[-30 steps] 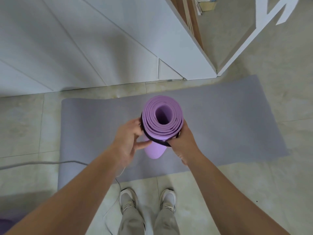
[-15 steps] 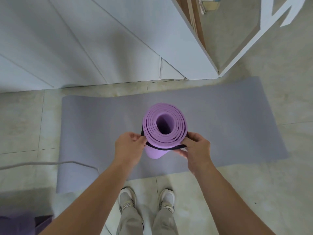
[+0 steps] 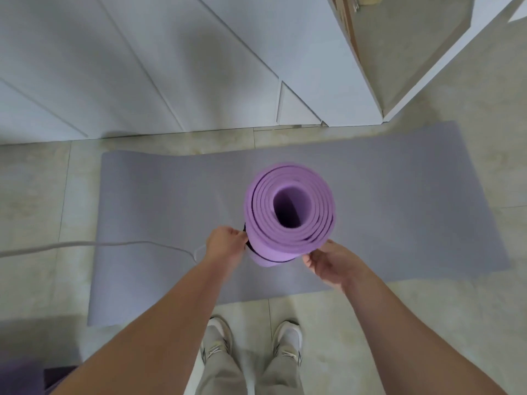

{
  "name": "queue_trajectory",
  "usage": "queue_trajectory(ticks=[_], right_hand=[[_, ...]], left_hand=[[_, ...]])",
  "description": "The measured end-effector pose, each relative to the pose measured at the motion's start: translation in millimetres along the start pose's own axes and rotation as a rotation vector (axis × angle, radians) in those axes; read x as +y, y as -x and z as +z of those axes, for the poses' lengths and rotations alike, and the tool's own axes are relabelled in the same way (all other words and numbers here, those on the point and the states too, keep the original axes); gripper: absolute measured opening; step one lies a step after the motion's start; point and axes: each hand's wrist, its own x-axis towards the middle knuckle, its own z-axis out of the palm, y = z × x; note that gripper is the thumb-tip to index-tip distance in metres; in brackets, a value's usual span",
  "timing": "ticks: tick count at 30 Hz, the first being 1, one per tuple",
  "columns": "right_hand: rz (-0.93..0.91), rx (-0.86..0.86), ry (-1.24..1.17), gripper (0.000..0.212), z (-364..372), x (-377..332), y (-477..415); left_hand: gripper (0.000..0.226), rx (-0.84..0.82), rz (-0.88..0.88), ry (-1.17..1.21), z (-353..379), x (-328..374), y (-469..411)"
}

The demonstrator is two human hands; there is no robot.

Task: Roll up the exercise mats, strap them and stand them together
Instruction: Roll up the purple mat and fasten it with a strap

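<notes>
Head view, looking straight down.

- Rolled purple mat: held upright, open end facing the camera, coil layers and hollow core visible. It sits over the near-middle of the grey mat, closer to that mat's near long edge than its far one. Lower end is hidden, so contact with the grey mat cannot be told.
- Black strap: a thin band around the roll below its top end, seen on the left and near sides. The rest is hidden behind the roll and the hands.
- Left hand: at the roll's left side, fingers curled together, tips pinching the strap where it meets the roll.
- Right hand: at the roll's near-right side, fingers curled with tips against the roll's wall at strap level, holding it. Whether they also catch the strap cannot be told.
- Grey mat: unrolled, flat on the tiled floor, its far long edge near the white cabinet fronts.
- Pale cable: crosses the grey mat's left short edge and runs toward the left hand.
- Shoes: both on tile, just off the grey mat's near edge.
</notes>
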Motion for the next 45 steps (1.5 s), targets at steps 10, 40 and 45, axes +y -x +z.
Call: queue_trajectory(ticks=[10, 40, 45], right_hand=[[-0.254, 0.077, 0.503, 0.023, 28, -57, 7], [-0.272, 0.402, 0.58, 0.039, -7, -52, 12], [-0.117, 0.351, 0.737, 0.018, -52, -34, -39]], left_hand=[[0.006, -0.087, 0.119, 0.061, 15, 77, 24], [0.04, -0.231, 0.289, -0.495, 63, 65, -19], [0.029, -0.155, 0.293, -0.603, 88, 45, -35]])
